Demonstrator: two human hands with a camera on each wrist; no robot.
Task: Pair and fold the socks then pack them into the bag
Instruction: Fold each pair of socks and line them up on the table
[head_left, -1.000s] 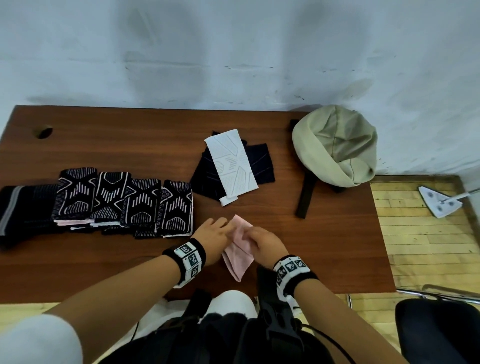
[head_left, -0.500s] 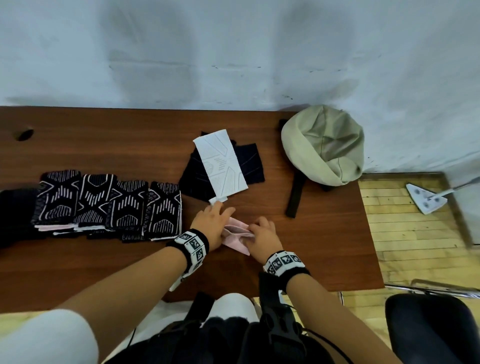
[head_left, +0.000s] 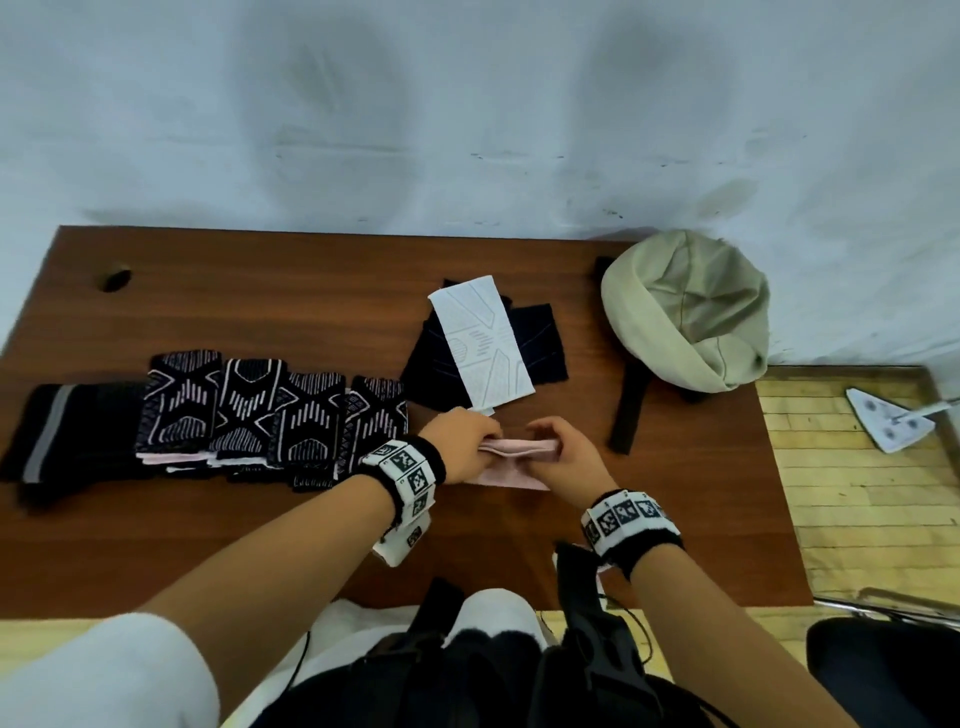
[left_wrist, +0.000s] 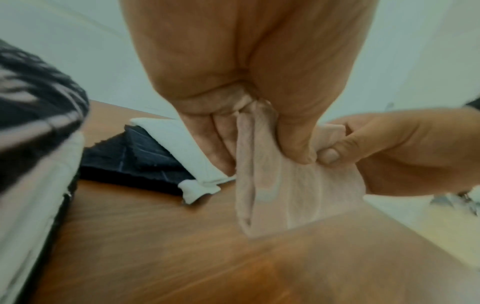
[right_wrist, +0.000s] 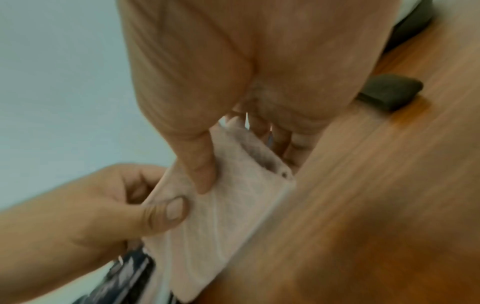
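Two hands, left hand (head_left: 464, 445) and right hand (head_left: 569, 457), pinching one pink sock (head_left: 519, 448); four patterned folded pairs (head_left: 270, 410) beside.

On the wooden counter (head_left: 260, 545), the left hand (head_left: 460, 447) and the right hand (head_left: 563, 457) both gripped a folded pink sock (head_left: 519, 457) near the front edge. A row of folded black patterned socks (head_left: 270, 415) lay to the left, and a white sock (head_left: 480, 348) rested across dark navy socks (head_left: 540, 343) just behind the hands. A beige bag (head_left: 685, 312) with a black strap (head_left: 628, 410) sat at the right end.
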